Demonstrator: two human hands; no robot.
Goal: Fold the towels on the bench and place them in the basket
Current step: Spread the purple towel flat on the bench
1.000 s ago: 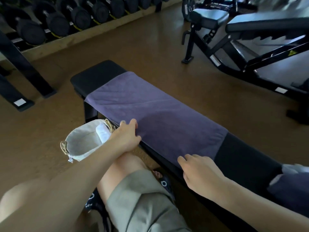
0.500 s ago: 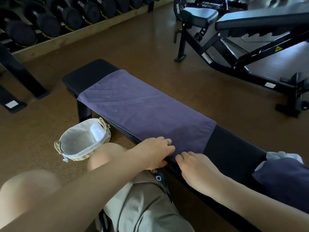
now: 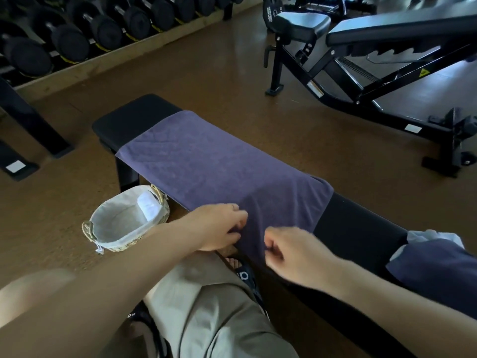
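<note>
— Two hands at the near edge of one purple towel: how held?
— Head view. Left hand with fingers curled, pinching the towel's near hem; right hand likewise curled, gripping the same hem just to the right. Slightly blurred, so exact finger placement not legible.

— Position of the towel?
— Spread flat along the black bench, covering most of the pad; far end of the pad bare, near-right part bare too. Near edge draped over the bench side, between the two hands.

— And the basket?
— On the brown floor, just beside the bench leg, left of the left forearm. Woven, with pale cloth lining; a white folded item against its far wall.

— Other towels?
— Heap of purple and white cloth on the bench at the right edge of view.

— Surroundings?
— Dumbbell rack at upper left; adjustable bench at upper right. Knee in grey-green shorts below the hands.
</note>
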